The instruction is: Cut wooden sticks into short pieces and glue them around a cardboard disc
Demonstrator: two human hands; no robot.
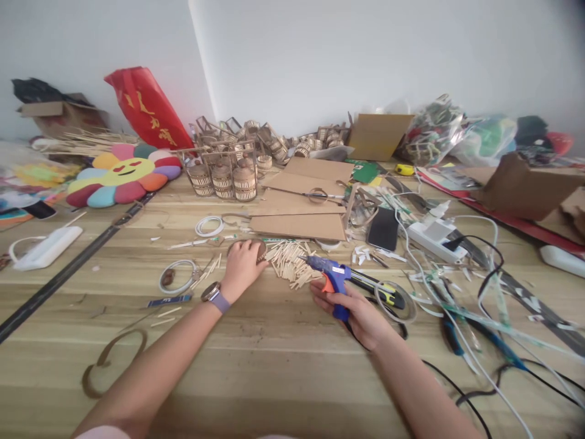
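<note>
My right hand (350, 305) is wrapped round the handle of a blue glue gun (336, 274) with an orange trigger, its nozzle pointing left over a pile of short wooden sticks (290, 262). At the left of that pile, my left hand (244, 265) has its fingers over a round brown piece (259, 247), which it partly hides. A watch with a purple strap is on my left wrist.
Behind are flat cardboard (301, 222) and small woven baskets in a frame (222, 180). A black phone (382, 229), a white power strip (436, 239), pliers (452, 332) and tangled cables lie right. White tape rolls (177, 277) and a flower cushion (128, 174) are left.
</note>
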